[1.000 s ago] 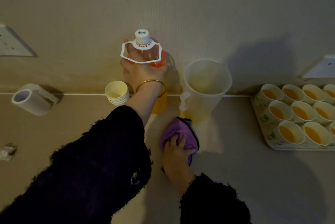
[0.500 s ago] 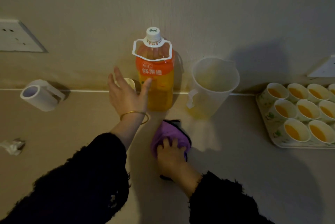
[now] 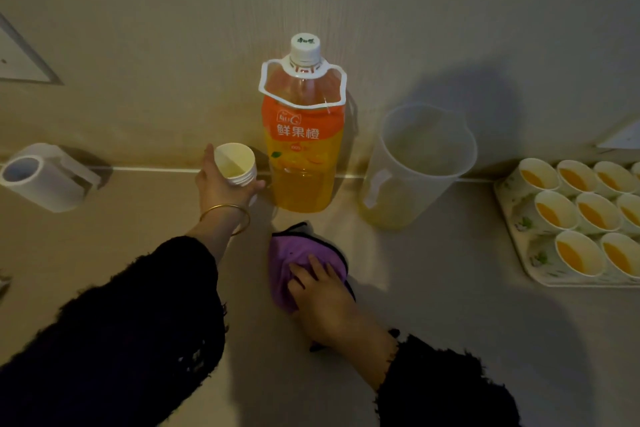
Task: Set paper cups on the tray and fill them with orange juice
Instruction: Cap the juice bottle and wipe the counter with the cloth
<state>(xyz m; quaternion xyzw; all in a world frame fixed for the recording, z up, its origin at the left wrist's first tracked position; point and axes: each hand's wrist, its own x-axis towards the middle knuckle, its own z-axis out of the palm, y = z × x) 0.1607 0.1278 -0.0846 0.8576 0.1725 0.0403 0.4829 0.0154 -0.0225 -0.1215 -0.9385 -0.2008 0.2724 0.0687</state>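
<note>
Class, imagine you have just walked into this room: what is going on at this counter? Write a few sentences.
A person is serving juice. Their left hand grips a stack of empty paper cups beside the capped orange juice bottle, which stands upright against the wall. Their right hand rests on a purple cloth on the counter. A nearly empty clear pitcher stands right of the bottle, and the tray at the far right already holds filled cups.
</note>
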